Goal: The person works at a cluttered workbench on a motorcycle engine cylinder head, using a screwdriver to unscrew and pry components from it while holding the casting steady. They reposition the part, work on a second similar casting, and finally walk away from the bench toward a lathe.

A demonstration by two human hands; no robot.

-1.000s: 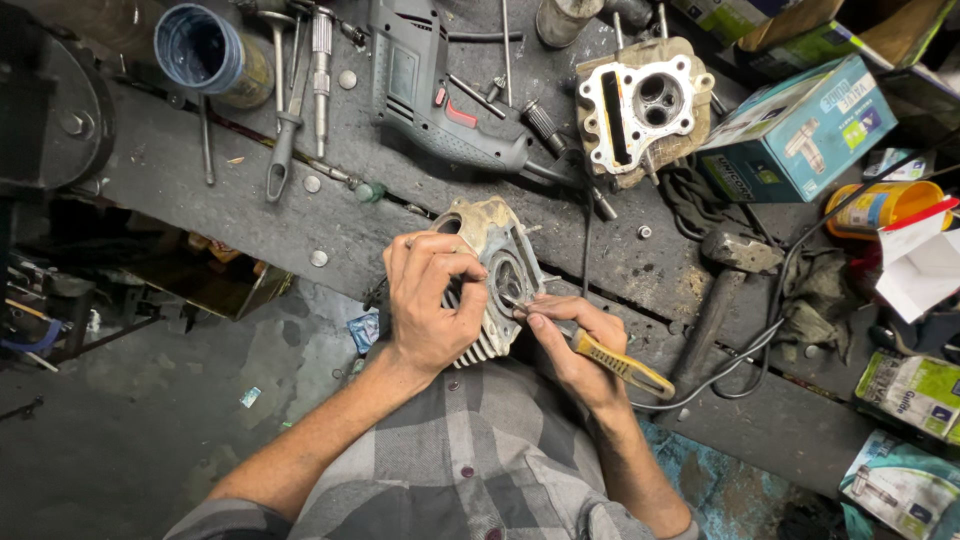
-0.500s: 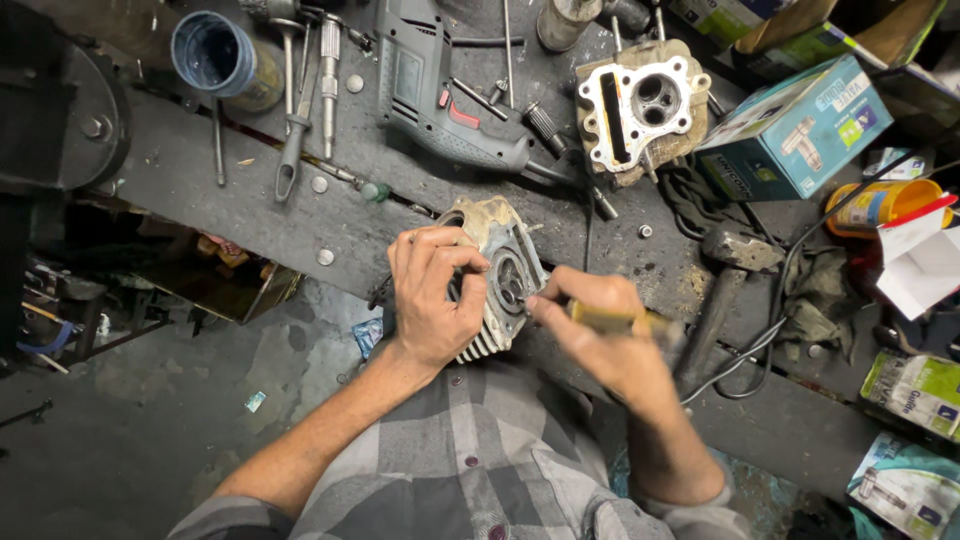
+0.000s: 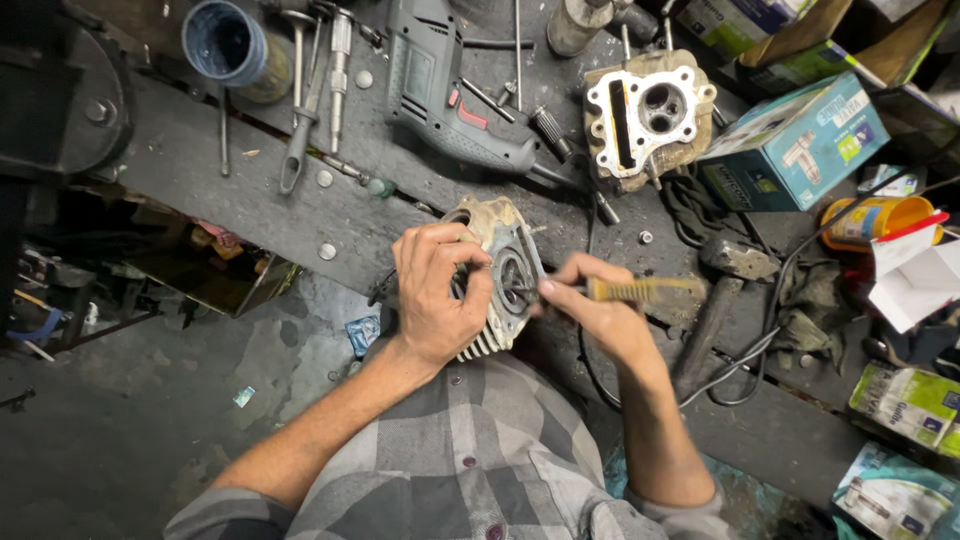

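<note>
My left hand (image 3: 437,292) grips a dirty finned engine cylinder (image 3: 507,262), held at the front edge of the dark workbench (image 3: 230,190). My right hand (image 3: 590,310) holds a yellow-handled screwdriver (image 3: 640,290) lying level, its tip pressed into the round bore of the cylinder. Both forearms reach up from my grey checked shirt.
On the bench lie a grey electric drill (image 3: 450,95), a second engine head (image 3: 648,115), a blue cup (image 3: 225,45), wrenches (image 3: 300,110) and a hammer (image 3: 715,300). Boxes (image 3: 800,140) and an orange tub (image 3: 870,220) crowd the right. Black cable (image 3: 740,370) loops near my right arm.
My right hand has turned the screwdriver from pointing down-right to lying level, and shifted slightly right. My left hand keeps its grip on the cylinder.
</note>
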